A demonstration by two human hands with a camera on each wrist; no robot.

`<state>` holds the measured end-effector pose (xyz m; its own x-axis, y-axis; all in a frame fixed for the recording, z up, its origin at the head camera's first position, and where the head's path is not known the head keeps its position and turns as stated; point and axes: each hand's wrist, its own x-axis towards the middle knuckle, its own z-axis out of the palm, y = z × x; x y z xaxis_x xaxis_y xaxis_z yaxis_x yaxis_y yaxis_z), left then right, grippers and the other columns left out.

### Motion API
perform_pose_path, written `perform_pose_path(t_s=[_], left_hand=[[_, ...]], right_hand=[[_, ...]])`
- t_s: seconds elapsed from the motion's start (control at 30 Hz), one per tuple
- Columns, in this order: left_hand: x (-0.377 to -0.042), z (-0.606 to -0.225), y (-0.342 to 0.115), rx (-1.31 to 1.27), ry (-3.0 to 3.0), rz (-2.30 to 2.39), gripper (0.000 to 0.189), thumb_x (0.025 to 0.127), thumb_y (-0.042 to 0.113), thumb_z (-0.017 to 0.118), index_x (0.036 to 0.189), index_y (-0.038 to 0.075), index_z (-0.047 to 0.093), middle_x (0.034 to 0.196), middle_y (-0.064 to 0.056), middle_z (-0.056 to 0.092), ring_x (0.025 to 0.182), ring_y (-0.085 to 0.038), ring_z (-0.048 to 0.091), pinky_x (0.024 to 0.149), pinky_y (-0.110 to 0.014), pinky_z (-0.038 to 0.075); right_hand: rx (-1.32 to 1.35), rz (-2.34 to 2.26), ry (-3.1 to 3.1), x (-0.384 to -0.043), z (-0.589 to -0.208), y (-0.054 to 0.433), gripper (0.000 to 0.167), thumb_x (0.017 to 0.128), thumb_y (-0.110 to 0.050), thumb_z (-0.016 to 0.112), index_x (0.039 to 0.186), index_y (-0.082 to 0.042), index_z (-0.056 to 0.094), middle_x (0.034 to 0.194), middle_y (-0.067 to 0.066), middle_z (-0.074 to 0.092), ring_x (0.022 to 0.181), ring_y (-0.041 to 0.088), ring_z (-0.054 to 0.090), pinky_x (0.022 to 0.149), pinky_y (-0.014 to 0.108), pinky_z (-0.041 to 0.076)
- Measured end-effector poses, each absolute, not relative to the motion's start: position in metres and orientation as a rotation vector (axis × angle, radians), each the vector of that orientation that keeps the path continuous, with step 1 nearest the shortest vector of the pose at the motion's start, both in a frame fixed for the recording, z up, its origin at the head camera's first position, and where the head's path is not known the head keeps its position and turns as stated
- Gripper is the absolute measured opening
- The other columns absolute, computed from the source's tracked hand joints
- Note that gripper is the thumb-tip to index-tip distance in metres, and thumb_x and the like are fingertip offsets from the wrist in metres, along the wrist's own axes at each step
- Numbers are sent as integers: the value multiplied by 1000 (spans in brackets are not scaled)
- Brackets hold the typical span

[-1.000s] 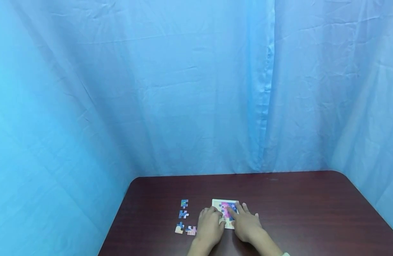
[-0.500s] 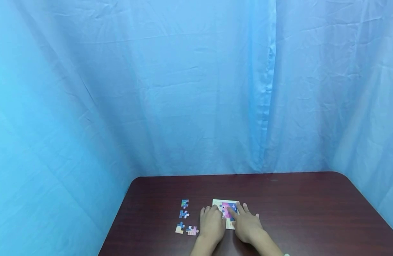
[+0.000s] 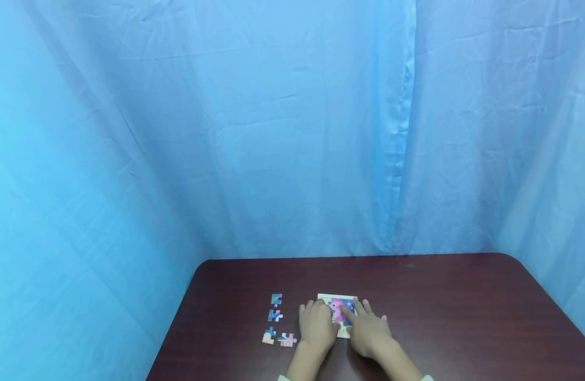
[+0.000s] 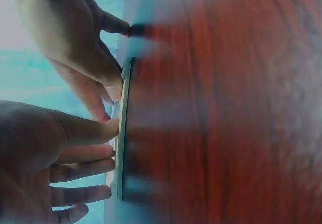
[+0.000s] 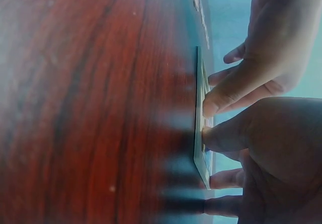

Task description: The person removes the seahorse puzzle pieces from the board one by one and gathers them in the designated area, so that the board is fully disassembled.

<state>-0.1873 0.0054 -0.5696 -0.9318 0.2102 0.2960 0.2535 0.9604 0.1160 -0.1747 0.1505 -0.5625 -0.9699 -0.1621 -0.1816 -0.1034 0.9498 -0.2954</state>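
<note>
A small jigsaw puzzle board [image 3: 338, 296] with a pale rim and a pink and dark blue picture lies flat on the table. Over its left part lies my left hand [image 3: 317, 324], hiding that side; the left wrist view shows its thumb [image 4: 103, 129] and loosely extended fingers touching the board. My right hand [image 3: 370, 332] rests on the right part with fingers spread, its index fingertip on the picture and its thumb near the front rim. Whether a loose piece lies under the left fingertips is hidden.
Left of the hands, several loose jigsaw pieces lie on the dark red-brown table [image 3: 444, 301]: a blue-green one [image 3: 276, 299], a blue-white one [image 3: 275, 316], a blue-cream one [image 3: 269, 336] and a pink one [image 3: 287, 339]. Blue curtains [image 3: 292, 132] surround the table.
My left hand has shifted slightly right and forward over the board, uncovering more of the pink piece beside it. The right hand stays in place. The head view has tilted slightly.
</note>
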Motion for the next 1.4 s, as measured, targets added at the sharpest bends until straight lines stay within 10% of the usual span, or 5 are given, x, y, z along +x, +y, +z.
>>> perform_pose_path(t_s=[0.63, 0.9, 1.4], left_hand=[[-192, -565, 10, -306, -2880, -177, 33, 69, 42, 95, 82, 16, 79, 88, -1, 76, 85, -22, 68, 77, -36, 50], [-195, -562, 8, -326, -2898, -235, 37, 69, 37, 91, 57, 19, 60, 81, 0, 73, 81, -21, 67, 79, -38, 49], [-197, -567, 11, -314, -2888, -116, 43, 69, 56, 88, 73, 15, 75, 77, 1, 73, 75, -19, 67, 85, -42, 48]], right_hand=[[-186, -415, 2887, -173, -560, 150, 55, 103, -22, 61, 157, -20, 51, 168, 23, 38, 157, 49, 34, 108, 85, 36], [-198, -431, 2908, -172, -562, 152, 54, 102, -20, 62, 155, -18, 53, 167, 23, 40, 156, 49, 36, 107, 85, 37], [-189, -431, 2889, -172, -558, 151, 54, 103, -19, 59, 156, -17, 52, 167, 24, 40, 157, 50, 34, 108, 86, 35]])
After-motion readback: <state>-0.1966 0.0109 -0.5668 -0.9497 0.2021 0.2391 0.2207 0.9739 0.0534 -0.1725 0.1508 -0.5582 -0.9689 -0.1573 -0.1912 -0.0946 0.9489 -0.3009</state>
